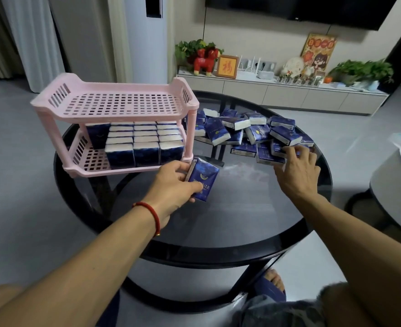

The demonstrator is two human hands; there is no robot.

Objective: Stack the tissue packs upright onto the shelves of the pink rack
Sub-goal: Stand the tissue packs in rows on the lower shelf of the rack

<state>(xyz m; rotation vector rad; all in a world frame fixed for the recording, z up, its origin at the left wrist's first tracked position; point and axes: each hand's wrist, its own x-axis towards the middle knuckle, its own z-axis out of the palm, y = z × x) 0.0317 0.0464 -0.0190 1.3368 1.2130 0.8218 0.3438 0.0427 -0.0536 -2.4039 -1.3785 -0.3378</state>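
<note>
- Left hand point(174, 182) grips one blue tissue pack point(203, 179), thumb on the near face, fingers curled round the far edge; the pack is tilted, its long axis running from near-right to far-left.
- The held pack sits just right of the pink rack point(114, 107), near the front right leg.
- Lower shelf point(88, 159): upright packs in rows toward the right; bare grid at the left end. Top shelf bare.
- Right hand point(297, 172) reaches into the loose pile of packs point(249, 133) on the glass table point(230, 208), fingers curled onto a pack at the near edge; grip cannot be confirmed.
- Judgement: left hand is nearer the rack; the pack needs turning upright, then travel left.
</note>
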